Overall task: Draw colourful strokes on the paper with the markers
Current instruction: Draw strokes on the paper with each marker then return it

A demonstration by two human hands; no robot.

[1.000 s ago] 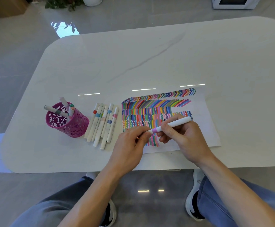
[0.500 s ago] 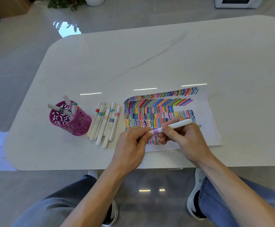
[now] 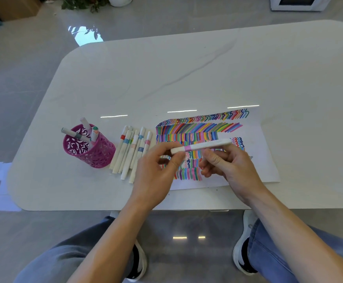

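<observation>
PENS AT WORK: A person held a slim white marker (image 3: 201,145) above a sheet of paper (image 3: 258,156) crowded with bands of coloured strokes, zigzags and squiggles, on a glossy, faintly veined white table (image 3: 187,68) with rounded corners. The marker, a smooth cylinder ringed by a lilac-pink band near one end, lay with its long axis almost straight across the view, from nine o'clock to three, the three o'clock end a shade higher. Which end carried the tip could not be told. The left hand (image 3: 156,176) pinched the banded nine o'clock end between thumb and forefinger, the barrel running off toward that hand's two o'clock. The right hand (image 3: 231,166) gripped the other half with curled fingers, the marker lying at its eleven o'clock. At the paper's nine o'clock, a row of loose markers (image 3: 129,152), white with coloured bands, lay side by side. Farther toward nine stood a magenta openwork pen cup (image 3: 93,152) holding three more.
</observation>
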